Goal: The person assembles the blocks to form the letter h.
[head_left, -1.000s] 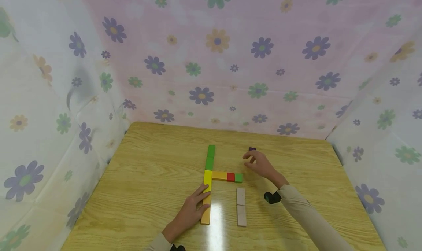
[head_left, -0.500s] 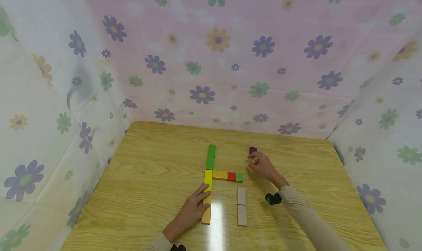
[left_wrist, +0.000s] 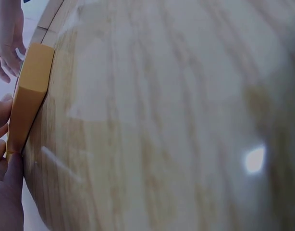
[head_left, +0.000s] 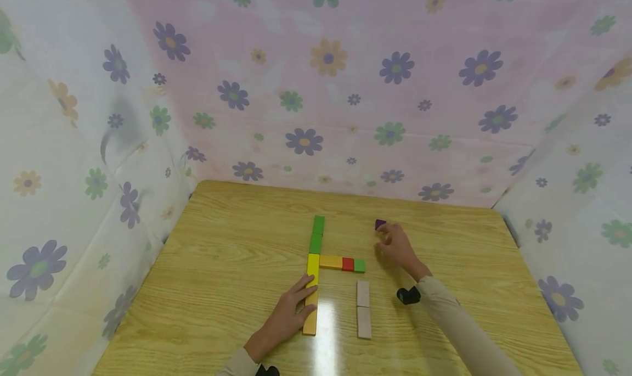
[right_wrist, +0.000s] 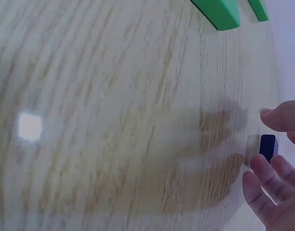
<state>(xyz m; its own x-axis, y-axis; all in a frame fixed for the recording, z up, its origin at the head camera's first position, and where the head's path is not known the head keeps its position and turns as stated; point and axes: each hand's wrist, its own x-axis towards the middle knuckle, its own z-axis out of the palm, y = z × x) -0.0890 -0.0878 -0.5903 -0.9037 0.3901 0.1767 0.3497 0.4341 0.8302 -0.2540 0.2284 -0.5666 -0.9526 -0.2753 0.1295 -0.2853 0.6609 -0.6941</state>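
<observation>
In the head view, my left hand [head_left: 285, 310] rests with extended fingers and thumb on a row of flat blocks, over the yellow block [head_left: 313, 265] and the orange block [head_left: 310, 325] nearer me. The left wrist view shows that orange block [left_wrist: 33, 72] beside the fingertips. My right hand [head_left: 399, 250] hovers at a small dark purple block [head_left: 379, 224], thumb and fingers apart. In the right wrist view the dark block [right_wrist: 268, 146] shows between thumb and fingers of the right hand [right_wrist: 282, 192]; whether a fingertip touches it, I cannot tell.
Green blocks [head_left: 316, 243] continue the row away from me. An orange block [head_left: 331, 262], a red block [head_left: 348, 264] and a light green block [head_left: 359, 266] branch rightward. Two pale wooden blocks [head_left: 363, 310] lie end to end. Flowered cloth [head_left: 350, 118] surrounds the wooden table [head_left: 222, 255].
My right hand has shifted slightly right, its fingertips coming up to the dark purple block. My left hand keeps its place on the row, and the blocks have not moved.
</observation>
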